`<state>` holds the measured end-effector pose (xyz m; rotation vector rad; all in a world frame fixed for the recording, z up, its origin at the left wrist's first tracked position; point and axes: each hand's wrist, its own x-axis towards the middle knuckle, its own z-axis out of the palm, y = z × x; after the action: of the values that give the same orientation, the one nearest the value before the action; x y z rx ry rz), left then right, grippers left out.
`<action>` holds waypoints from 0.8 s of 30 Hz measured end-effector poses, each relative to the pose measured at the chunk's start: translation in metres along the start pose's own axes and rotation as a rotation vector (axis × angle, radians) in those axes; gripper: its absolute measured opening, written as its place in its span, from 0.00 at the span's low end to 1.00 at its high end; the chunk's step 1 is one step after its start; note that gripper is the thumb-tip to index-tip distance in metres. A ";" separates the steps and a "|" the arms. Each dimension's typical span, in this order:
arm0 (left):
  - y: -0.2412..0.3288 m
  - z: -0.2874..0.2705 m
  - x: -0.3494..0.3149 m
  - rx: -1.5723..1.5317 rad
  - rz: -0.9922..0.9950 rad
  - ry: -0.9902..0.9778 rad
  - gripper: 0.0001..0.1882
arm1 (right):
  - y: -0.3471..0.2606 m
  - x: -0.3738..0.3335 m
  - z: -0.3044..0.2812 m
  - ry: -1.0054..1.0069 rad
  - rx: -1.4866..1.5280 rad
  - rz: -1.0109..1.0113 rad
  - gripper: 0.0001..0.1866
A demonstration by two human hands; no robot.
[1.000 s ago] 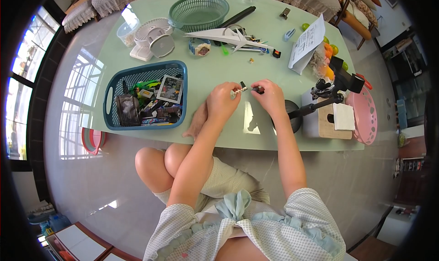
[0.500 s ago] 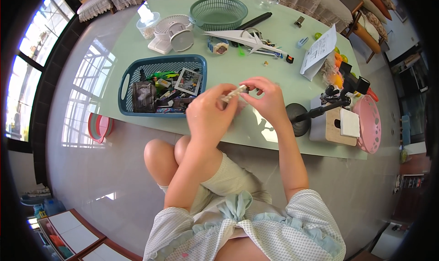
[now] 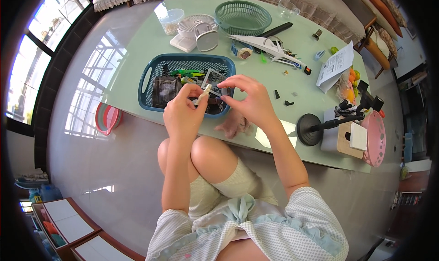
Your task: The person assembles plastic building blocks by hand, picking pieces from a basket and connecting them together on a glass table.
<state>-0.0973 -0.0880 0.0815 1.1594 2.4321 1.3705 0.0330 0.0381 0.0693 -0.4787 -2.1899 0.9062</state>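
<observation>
My left hand [image 3: 182, 114] pinches a small cream-coloured knobbly strip [image 3: 205, 94] between thumb and fingertips, over the near right part of a blue plastic basket [image 3: 153, 107]. Close beside it, my right hand [image 3: 251, 101] has thumb and forefinger closed on a small dark grey piece [image 3: 224, 91]; its exact kind is too small to make out. The strip and the piece are apart. Inside the basket lie a clear-fronted square frame [image 3: 211, 81], green toy parts [image 3: 186, 72] and a dark box [image 3: 165, 91]. Below my hands, a pinkish cloth [image 3: 234, 125] lies at the table's near edge.
Small black pieces [image 3: 288, 103] lie right of my hands. Farther back are a white fan [image 3: 194, 25], a green basket [image 3: 242, 7], a white model plane [image 3: 263, 43] and a watch [image 3: 244, 53]. A black stand [image 3: 311, 129], paper [image 3: 335, 68] and pink basket [image 3: 375, 139] occupy the right.
My hands have moved left, toward the basket, and drawn apart. The strip and the grey piece, close together before, are now separated. The view has shifted, exposing the cloth and black pieces.
</observation>
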 end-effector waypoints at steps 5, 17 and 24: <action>0.001 0.017 0.010 0.114 0.140 0.016 0.07 | 0.001 0.011 0.005 -0.036 -0.027 0.061 0.12; 0.010 0.037 0.000 -0.005 0.330 0.072 0.06 | 0.021 -0.011 -0.011 0.012 -0.096 0.081 0.08; 0.043 0.083 -0.032 -0.109 0.475 0.023 0.13 | 0.040 -0.056 -0.047 0.089 -0.081 0.268 0.11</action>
<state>-0.0143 -0.0396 0.0580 1.7770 2.1419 1.6119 0.1077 0.0563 0.0376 -0.8521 -2.1196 0.9181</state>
